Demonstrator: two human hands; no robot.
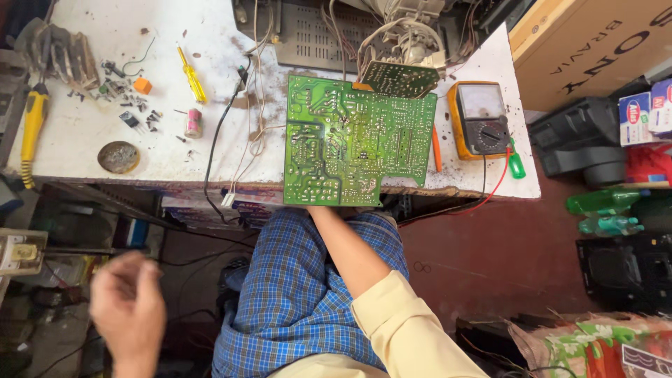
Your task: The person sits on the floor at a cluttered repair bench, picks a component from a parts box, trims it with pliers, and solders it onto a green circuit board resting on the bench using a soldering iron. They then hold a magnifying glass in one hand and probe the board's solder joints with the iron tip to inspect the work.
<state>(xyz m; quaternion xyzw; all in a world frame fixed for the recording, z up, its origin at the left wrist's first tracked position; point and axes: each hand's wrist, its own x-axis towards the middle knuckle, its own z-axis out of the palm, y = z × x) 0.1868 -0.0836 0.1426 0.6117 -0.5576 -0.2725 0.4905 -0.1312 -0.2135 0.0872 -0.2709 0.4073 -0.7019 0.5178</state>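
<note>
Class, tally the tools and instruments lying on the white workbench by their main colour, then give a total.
Yellow: 2, a screwdriver and a yellow-handled tool
Orange: 2, a multimeter and an orange-handled tool
Green: 1, a green-handled screwdriver
Total: 5

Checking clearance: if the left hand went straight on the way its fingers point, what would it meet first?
Probably the white workbench edge just below the round tin. The left hand is blurred and sits lower than the bench, so depth is unclear.

Your right hand [323,208] reaches under the green circuit board [353,140] on the white surface [84,140]; your left hand [128,308] hangs blurred, well apart.
</note>
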